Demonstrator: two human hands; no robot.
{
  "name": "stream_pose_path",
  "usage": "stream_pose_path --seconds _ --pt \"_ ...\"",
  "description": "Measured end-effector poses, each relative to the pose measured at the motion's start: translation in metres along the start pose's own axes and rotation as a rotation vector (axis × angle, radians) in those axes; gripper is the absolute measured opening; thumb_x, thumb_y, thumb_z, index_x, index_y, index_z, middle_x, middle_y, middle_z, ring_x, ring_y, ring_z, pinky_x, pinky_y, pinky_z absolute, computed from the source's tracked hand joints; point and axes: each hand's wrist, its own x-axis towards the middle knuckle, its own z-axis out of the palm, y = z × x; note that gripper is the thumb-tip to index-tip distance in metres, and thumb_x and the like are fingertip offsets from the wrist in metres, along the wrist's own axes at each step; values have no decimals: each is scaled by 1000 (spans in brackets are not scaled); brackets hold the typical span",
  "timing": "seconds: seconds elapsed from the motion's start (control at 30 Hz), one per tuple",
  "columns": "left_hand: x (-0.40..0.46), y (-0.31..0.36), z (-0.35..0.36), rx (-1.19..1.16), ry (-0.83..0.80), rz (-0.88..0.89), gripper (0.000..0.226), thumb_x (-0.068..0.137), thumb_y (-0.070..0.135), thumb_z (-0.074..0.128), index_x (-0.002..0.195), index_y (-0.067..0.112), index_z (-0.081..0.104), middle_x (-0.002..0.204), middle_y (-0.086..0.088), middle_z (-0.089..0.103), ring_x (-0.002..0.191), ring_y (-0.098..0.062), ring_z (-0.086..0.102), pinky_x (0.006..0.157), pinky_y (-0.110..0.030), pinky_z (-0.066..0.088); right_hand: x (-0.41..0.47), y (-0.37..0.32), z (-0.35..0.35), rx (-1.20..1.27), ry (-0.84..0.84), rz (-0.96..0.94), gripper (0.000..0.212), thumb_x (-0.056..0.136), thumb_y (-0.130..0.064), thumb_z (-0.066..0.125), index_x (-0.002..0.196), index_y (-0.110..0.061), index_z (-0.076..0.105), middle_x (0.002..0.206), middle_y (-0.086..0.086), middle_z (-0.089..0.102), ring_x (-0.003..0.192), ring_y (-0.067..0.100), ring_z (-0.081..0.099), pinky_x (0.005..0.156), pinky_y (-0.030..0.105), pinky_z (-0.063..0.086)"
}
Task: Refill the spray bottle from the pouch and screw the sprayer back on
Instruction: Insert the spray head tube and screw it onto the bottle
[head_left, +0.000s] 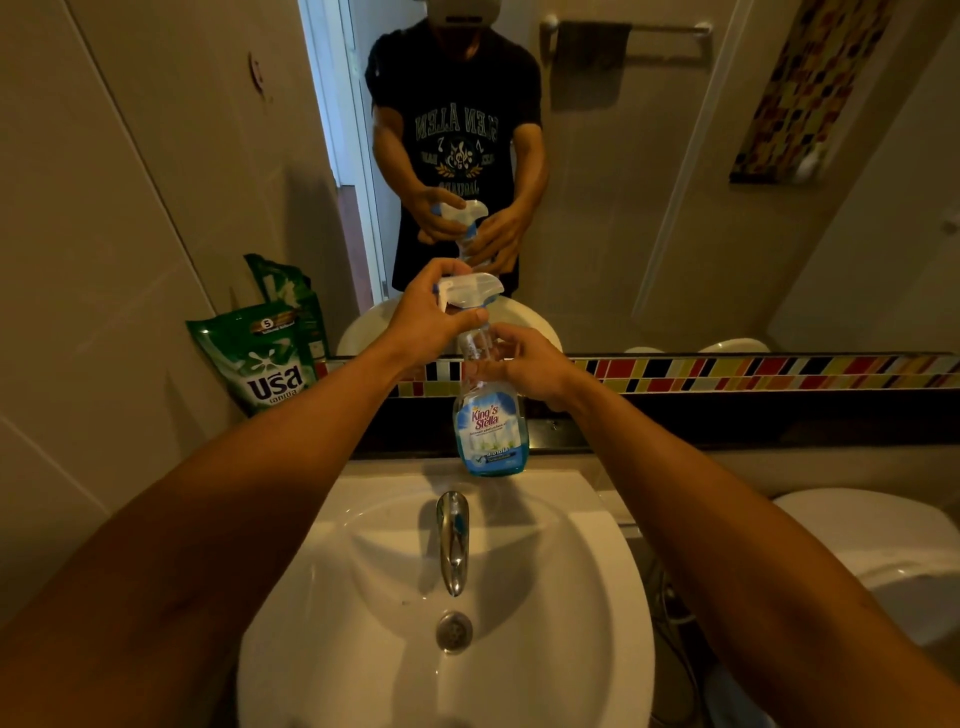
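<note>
A clear spray bottle (489, 431) with a blue label and blue liquid low inside stands upright on the ledge behind the sink. Its white sprayer head (470, 289) sits on the neck. My left hand (431, 317) is closed around the sprayer head from the left. My right hand (530, 364) wraps the bottle's upper body and neck from the right. A green refill pouch (260, 358) leans against the wall at the left end of the ledge, apart from both hands.
A white sink (545, 571) with a chrome tap (453, 540) and drain lies below the bottle. A mirror fills the wall behind the ledge and reflects a person. A multicoloured tile strip (753, 371) runs along the ledge. A white toilet lid (883, 540) is at the right.
</note>
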Motion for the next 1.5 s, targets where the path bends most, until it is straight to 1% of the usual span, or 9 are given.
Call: stream_pose_path --seconds 0.2,0.43,0.57,0.77,0.87,0.97,1.07,1.23,1.5 --pt "1 1 -2 -18 -56 -27 55 76 8 84 123 15 56 121 -9 60 101 -23 66 77 -27 59 2 9 -5 60 -21 33 43 86 -9 80 126 -7 64 119 20 72 110 34 72 97 51 59" --pt "-4 10 1 -35 -116 -34 53 80 6 80 126 11 54 111 0 61 93 -13 66 71 -20 57 -4 12 -10 124 -40 42 44 90 0 73 132 -1 61 118 18 73 100 25 74 76 29 63" --pt "-6 7 5 -39 -135 -48 56 80 9 81 128 14 53 115 -3 62 102 -23 68 77 -27 60 -4 17 -10 103 -20 36 41 89 -2 74 129 -5 64 120 20 72 102 26 74 78 30 63" --pt "-21 -12 15 -116 -98 -141 93 81 20 80 153 33 22 143 -8 50 120 -21 62 93 -37 57 -3 31 -17 -8 70 27 38 88 -9 78 122 -21 65 115 8 72 108 27 70 83 34 62" --pt "-37 -20 26 -144 3 -257 74 90 19 71 151 24 29 135 -4 54 120 -18 58 88 -25 52 -4 35 -27 -53 121 22 32 90 -9 76 113 -27 64 105 -2 69 100 18 69 77 25 58" --pt "-51 -35 44 -116 26 -373 52 95 14 62 144 12 45 129 -5 61 124 -21 57 81 -17 46 -2 43 -40 -73 155 41 36 91 -9 76 118 -29 61 110 -3 68 103 17 67 88 35 59" --pt "-60 -46 67 -86 -45 -496 47 100 14 55 145 10 44 141 -10 55 129 -21 51 93 -26 43 -1 49 -52 -62 190 47 41 91 -10 75 123 -31 59 117 -3 68 113 22 67 95 45 58" --pt "-56 -52 106 -100 -146 -564 42 100 4 48 141 10 49 124 -16 62 117 -27 59 96 -45 50 3 61 -70 -95 201 42 49 92 -9 75 135 -25 58 128 0 67 121 23 65 101 50 55" --pt "-37 -87 150 -126 -123 -566 43 96 -3 49 137 12 54 130 -9 63 123 -23 59 108 -44 46 18 85 -100 -91 185 43 49 93 -11 74 137 -23 56 131 0 66 120 20 64 99 43 56"
